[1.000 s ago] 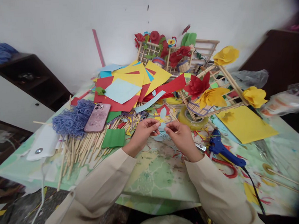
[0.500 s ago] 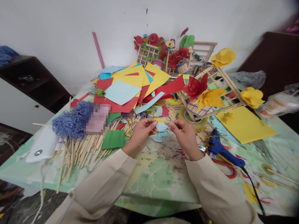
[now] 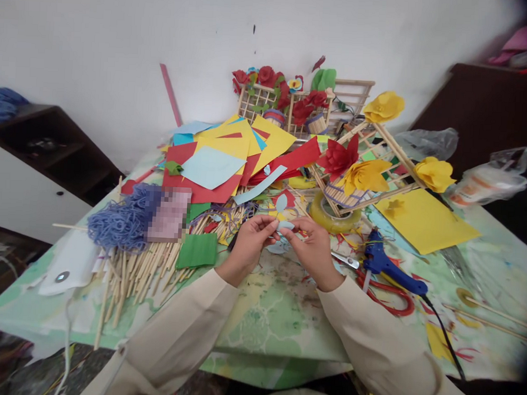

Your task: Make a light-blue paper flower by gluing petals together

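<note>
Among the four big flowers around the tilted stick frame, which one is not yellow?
The red flower, leftmost of the four; the top flower, right flower and lower middle flower are all yellow.

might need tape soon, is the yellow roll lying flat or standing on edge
Lying flat: the tape roll shows its round opening facing upward.
</note>
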Motion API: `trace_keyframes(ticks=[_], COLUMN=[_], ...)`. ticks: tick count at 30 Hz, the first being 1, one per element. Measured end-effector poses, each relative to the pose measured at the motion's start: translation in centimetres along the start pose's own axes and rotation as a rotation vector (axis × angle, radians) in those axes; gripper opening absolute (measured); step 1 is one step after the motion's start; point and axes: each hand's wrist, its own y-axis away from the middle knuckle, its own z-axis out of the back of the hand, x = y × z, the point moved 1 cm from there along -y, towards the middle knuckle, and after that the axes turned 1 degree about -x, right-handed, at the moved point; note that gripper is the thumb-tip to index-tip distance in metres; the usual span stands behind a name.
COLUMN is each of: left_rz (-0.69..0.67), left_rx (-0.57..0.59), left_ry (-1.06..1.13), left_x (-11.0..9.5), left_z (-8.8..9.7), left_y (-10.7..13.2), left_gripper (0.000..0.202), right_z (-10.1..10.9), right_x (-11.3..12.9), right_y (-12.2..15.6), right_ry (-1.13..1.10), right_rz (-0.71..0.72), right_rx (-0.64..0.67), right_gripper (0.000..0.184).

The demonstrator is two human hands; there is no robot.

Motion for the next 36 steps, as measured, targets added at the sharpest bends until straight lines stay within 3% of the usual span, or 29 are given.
trace_keyframes(ticks=[11,18,28,36], left_rz=[0.059,0.063,0.065,0.083], left_rx=[0.064,0.084,0.1,0.113], left_ry=[0.048,0.041,0.028,0.038], left_x=[-0.3,0.0,0.3,0.3], left_z=[-0.2,-0.1,0.0,-0.1], left_y=[0.3,0.4,0.4,0.5], left_gripper=[0.029,0.025,0.025,0.023], right_z=[0.7,0.9,1.6,1.6], right_x=[0.0,0.1,0.1,0.1], right_y=[-0.2,-0.3,-0.5,-0.4], right_ry=[-0.017,-0.141,0.045,0.275], right_rz=[-0.139,-0.206,-0.107,0.063], right_rx=[-0.032,-0.05,-0.066,-0.088], right_gripper=[0.016,0.019,0.02,0.019])
